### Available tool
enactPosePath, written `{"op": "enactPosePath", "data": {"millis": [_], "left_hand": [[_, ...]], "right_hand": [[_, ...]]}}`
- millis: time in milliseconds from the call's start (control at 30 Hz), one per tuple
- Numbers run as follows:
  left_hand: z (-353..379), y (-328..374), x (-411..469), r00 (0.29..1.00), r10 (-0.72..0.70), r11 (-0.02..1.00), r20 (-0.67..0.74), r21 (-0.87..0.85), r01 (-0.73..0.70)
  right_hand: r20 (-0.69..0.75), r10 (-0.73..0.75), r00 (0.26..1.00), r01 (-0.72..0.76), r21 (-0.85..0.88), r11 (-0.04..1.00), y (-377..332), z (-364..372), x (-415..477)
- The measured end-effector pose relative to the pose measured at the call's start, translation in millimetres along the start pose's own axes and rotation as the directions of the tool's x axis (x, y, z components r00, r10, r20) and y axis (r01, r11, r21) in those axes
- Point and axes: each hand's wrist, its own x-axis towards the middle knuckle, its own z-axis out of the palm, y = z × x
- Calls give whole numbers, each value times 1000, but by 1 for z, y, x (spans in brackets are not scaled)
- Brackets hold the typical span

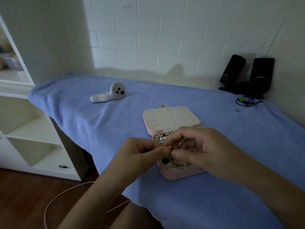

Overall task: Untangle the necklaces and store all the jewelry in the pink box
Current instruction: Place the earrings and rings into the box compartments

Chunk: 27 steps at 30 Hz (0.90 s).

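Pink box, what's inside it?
In the pink box: white pearls at the back, small dark and shiny pieces at the front. The left hand and right hand, pinching a tiny piece, cover the middle, so that part is hidden.

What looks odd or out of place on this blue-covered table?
A white plastic handheld controller lies on the blue fleece cloth, unrelated to the open pink jewellery box. A small black-handled screwdriver lies alone on the white shelf. Nothing looks spilled.
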Motion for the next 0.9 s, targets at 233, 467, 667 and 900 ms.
{"op": "enactPosePath", "data": {"millis": [233, 467, 667, 900], "left_hand": [[5, 5, 5, 1000, 2, 997, -16, -81, -4], [-4, 1, 7, 991, 98, 979, 87, 168, -112], [-7, -7, 5, 987, 111, 952, 114, 274, -138], [-12, -23, 3, 980, 194, 901, -41, 402, -162]], "right_hand": [[-170, -315, 934, 257, -295, 920, 1, 0, 2], [-135, -339, 931, 286, -305, 908, 7, -5, 2], [-59, -386, 921, 328, -417, 847, 10, -4, 2], [7, -400, 916, 348, -507, 788, 20, 2, 5]]}}
